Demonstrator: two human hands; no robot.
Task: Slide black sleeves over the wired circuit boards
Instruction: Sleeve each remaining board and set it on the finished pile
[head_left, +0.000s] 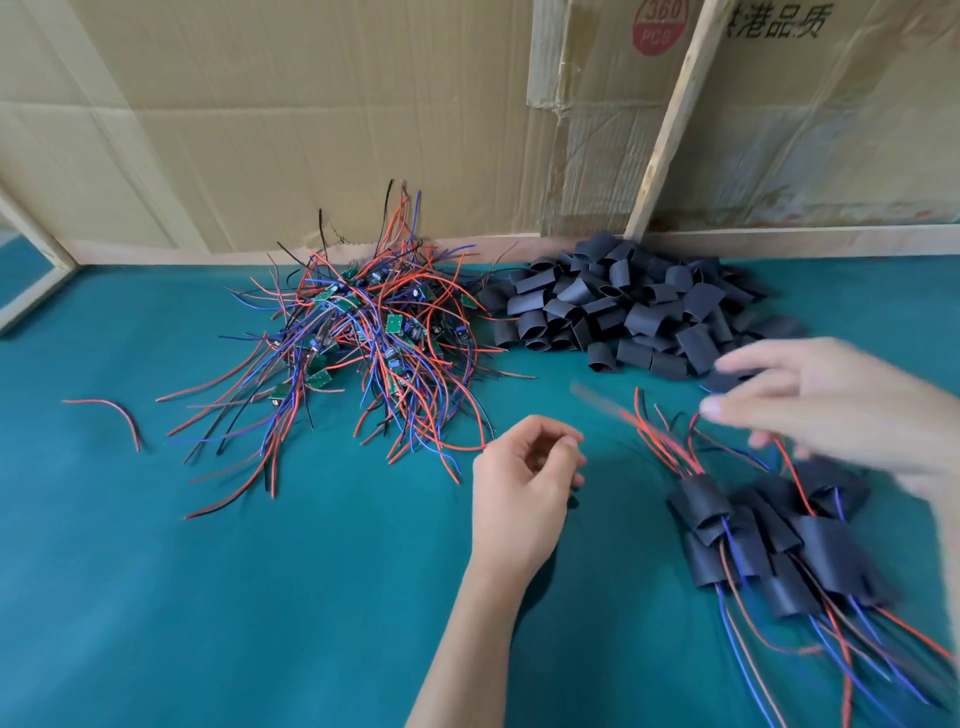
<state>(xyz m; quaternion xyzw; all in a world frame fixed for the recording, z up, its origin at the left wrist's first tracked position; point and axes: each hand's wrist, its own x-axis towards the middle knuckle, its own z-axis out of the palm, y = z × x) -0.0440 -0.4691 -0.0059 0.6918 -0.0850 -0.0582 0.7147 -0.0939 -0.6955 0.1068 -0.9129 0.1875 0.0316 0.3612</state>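
Now your left hand (524, 478) hangs over the teal surface (208, 597) near the middle, fingers loosely curled with the thumb close to the fingertips; nothing shows between them, so it looks released. Your right hand (831, 405) is blurred as it reaches in from the right edge, fingers stretched out toward the near edge of the sleeve pile. A dark sleeve lies just beyond its fingertips, but you cannot tell from the blur whether the hand touches or grasps it.

The bare boards (363, 332), small green pieces trailing red, blue and black wires, sit in a tangled heap at the back left of center, against the cardboard wall (311, 104). One loose red wire (111, 415) lies apart on the far left. The empty black sleeves (639, 312) are piled just right of that heap, at the foot of a slanted wooden slat (675, 114), with the nearest sleeves touching the outer wires of the heap.

The sleeved boards (779, 540) lie bunched on the near right, under and below your right hand, their wires fanning both toward the back and toward the lower right corner. Your left hand is well apart from both back piles, and just left of the finished bunch.
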